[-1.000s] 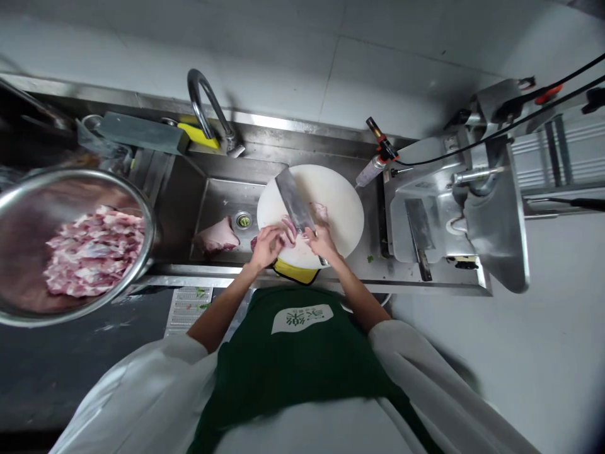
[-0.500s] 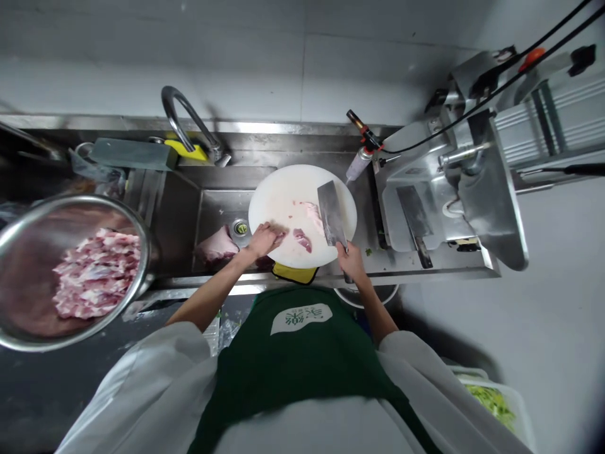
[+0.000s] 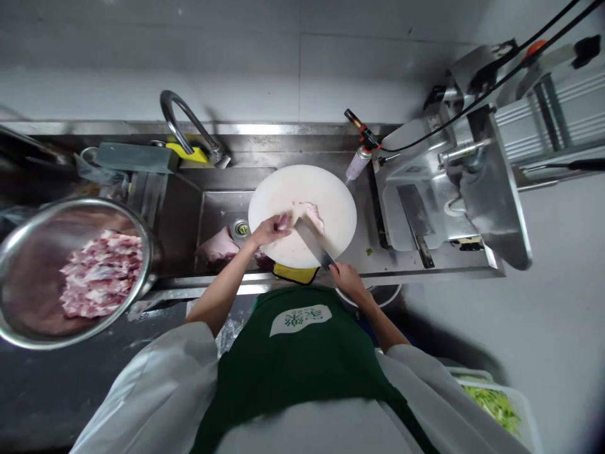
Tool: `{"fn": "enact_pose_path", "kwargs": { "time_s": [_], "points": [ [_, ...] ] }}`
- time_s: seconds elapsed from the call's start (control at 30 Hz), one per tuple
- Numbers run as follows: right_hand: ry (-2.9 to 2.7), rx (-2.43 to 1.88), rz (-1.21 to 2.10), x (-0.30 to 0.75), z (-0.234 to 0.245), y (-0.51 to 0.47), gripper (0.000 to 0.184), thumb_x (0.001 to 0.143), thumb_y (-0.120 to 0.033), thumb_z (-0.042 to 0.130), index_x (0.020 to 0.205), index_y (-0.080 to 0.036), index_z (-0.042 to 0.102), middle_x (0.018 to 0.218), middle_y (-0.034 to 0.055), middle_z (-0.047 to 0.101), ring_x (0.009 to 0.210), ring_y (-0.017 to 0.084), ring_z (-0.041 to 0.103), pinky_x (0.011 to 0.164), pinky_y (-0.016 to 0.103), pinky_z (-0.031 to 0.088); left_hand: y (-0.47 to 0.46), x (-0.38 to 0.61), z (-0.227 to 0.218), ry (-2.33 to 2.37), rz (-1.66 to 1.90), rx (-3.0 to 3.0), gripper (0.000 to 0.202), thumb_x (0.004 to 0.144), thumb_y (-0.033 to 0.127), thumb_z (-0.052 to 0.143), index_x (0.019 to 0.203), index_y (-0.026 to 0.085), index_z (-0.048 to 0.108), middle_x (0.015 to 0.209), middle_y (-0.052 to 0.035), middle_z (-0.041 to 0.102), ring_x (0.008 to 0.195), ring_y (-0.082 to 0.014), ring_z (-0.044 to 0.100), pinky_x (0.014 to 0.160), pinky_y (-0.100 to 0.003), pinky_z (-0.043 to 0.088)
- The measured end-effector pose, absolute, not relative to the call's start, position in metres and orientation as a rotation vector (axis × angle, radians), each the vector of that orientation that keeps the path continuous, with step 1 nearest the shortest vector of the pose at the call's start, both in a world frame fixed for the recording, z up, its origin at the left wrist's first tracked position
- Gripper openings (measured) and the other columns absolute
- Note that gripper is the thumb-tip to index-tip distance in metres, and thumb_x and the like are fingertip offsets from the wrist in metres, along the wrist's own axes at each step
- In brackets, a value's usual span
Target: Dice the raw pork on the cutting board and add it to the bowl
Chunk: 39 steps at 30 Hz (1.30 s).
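Observation:
On the round white cutting board [image 3: 302, 183], my right hand [image 3: 347, 279] grips the handle of a cleaver [image 3: 312, 241], its blade angled up and to the left over the board. My left hand [image 3: 269, 231], at the board's left side, is closed on pieces of raw meat [image 3: 283, 221]. A pale strip of fat [image 3: 314, 214] lies just beyond the blade, with small scraps near it. Down in the sink, left of the board, a larger slab of raw meat [image 3: 220, 246] is partly hidden by my left arm.
At the left stands a big steel bowl [image 3: 150, 252] with cut meat [image 3: 101, 274]. A curved faucet [image 3: 182, 120] rises behind the sink [image 3: 212, 202]. To the right are a torch [image 3: 360, 157], a second cleaver [image 3: 416, 217] and a slicing machine [image 3: 496, 195]. A yellow cloth [image 3: 295, 273] sits under the board's front.
The meat pieces on the board are now in my left hand, which has moved slightly up. My right hand has swung the cleaver left, toward the board's middle.

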State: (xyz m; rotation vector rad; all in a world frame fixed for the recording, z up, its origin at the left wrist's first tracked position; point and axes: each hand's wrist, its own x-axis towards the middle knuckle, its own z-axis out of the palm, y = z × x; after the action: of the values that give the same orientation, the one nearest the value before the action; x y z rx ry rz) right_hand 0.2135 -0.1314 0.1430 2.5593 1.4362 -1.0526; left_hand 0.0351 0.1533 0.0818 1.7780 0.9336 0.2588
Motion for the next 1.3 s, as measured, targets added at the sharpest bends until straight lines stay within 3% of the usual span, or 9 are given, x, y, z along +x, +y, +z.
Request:
{"fn": "enact_pose_path", "kwargs": {
  "time_s": [0.1, 0.3, 0.43, 0.57, 0.7, 0.8, 0.97, 1.13, 1.3],
  "points": [
    [1.342, 2.631, -0.959, 0.222, 0.140, -0.131, 0.035, 0.111, -0.031, 0.038, 0.112, -0.014, 0.068, 0.104, 0.0125, 0.075, 0.093, 0.022, 0.067, 0.076, 0.029, 0.035, 0.131, 0.023, 0.059, 1.052, 0.222, 1.733, 0.051, 0.068, 0.053, 0.081, 0.105, 0.019, 0.066, 0.075, -0.0005, 0.067, 0.069, -0.0192, 0.063, 0.065, -0.029, 0.047],
    [1.339, 2.650, -0.924, 0.228, 0.135, -0.132, 0.032, 0.110, -0.030, 0.040, 0.110, -0.014, 0.068, 0.103, 0.0123, 0.075, 0.093, 0.023, 0.067, 0.075, 0.029, 0.035, 0.132, 0.016, 0.045, 1.183, 0.470, 1.583, 0.040, 0.081, 0.054, 0.072, 0.098, 0.019, 0.061, 0.072, -0.0008, 0.064, 0.060, -0.0162, 0.060, 0.059, -0.027, 0.045],
    [1.356, 2.665, -0.921, 0.224, 0.132, -0.132, 0.030, 0.110, -0.028, 0.040, 0.109, -0.015, 0.068, 0.101, 0.0117, 0.075, 0.091, 0.022, 0.067, 0.074, 0.028, 0.034, 0.122, 0.044, 0.049, 1.303, 0.664, 1.712, 0.038, 0.089, 0.048, 0.068, 0.111, 0.020, 0.055, 0.091, -0.0071, 0.067, 0.080, -0.0227, 0.066, 0.075, -0.036, 0.053],
    [1.370, 2.670, -0.923, 0.222, 0.131, -0.134, 0.030, 0.110, -0.029, 0.040, 0.108, -0.015, 0.067, 0.101, 0.0117, 0.075, 0.090, 0.022, 0.067, 0.073, 0.028, 0.034, 0.100, 0.067, 0.047, 1.337, 0.611, 2.117, 0.041, 0.081, 0.032, 0.077, 0.114, 0.017, 0.059, 0.115, -0.0185, 0.062, 0.109, -0.0350, 0.061, 0.098, -0.051, 0.050],
    [1.341, 2.695, -0.950, 0.222, 0.130, -0.134, 0.031, 0.110, -0.030, 0.040, 0.108, -0.015, 0.067, 0.102, 0.0112, 0.075, 0.089, 0.021, 0.067, 0.072, 0.028, 0.034, 0.096, 0.071, 0.044, 1.155, 0.541, 2.156, 0.034, 0.082, 0.015, 0.065, 0.116, 0.019, 0.062, 0.108, -0.0131, 0.063, 0.100, -0.0291, 0.063, 0.093, -0.046, 0.054],
    [1.328, 2.714, -0.959, 0.223, 0.130, -0.135, 0.030, 0.110, -0.029, 0.040, 0.109, -0.016, 0.067, 0.103, 0.0112, 0.075, 0.091, 0.022, 0.067, 0.074, 0.027, 0.035, 0.098, 0.062, 0.046, 0.938, 0.485, 2.192, 0.036, 0.084, 0.016, 0.064, 0.119, 0.023, 0.063, 0.114, -0.0105, 0.063, 0.104, -0.0261, 0.062, 0.095, -0.043, 0.053],
    [1.332, 2.675, -0.974, 0.222, 0.139, -0.134, 0.031, 0.111, -0.030, 0.039, 0.109, -0.016, 0.067, 0.104, 0.0127, 0.075, 0.094, 0.023, 0.068, 0.075, 0.028, 0.037, 0.087, 0.032, 0.055, 0.987, 0.419, 2.367, 0.048, 0.080, 0.038, 0.080, 0.124, 0.025, 0.065, 0.130, -0.0138, 0.057, 0.123, -0.0354, 0.051, 0.102, -0.053, 0.046],
    [1.382, 2.688, -0.905, 0.210, 0.173, -0.107, 0.035, 0.111, -0.032, 0.035, 0.117, -0.016, 0.065, 0.099, 0.0133, 0.076, 0.091, 0.025, 0.071, 0.076, 0.029, 0.041, 0.087, 0.011, 0.058, 1.129, 0.984, 2.256, 0.011, 0.095, 0.031, 0.059, 0.100, 0.021, 0.062, 0.100, -0.0090, 0.061, 0.103, -0.0269, 0.058, 0.098, -0.047, 0.046],
    [1.526, 2.815, -0.765, 0.185, 0.184, -0.047, 0.046, 0.113, -0.036, 0.025, 0.134, -0.015, 0.059, 0.107, 0.0150, 0.076, 0.097, 0.026, 0.072, 0.086, 0.032, 0.046, 0.093, 0.022, 0.048, 1.115, 1.116, 2.270, 0.009, 0.097, 0.027, 0.056, 0.093, 0.022, 0.062, 0.096, -0.0082, 0.062, 0.098, -0.0254, 0.057, 0.095, -0.045, 0.045]
  ]
}}
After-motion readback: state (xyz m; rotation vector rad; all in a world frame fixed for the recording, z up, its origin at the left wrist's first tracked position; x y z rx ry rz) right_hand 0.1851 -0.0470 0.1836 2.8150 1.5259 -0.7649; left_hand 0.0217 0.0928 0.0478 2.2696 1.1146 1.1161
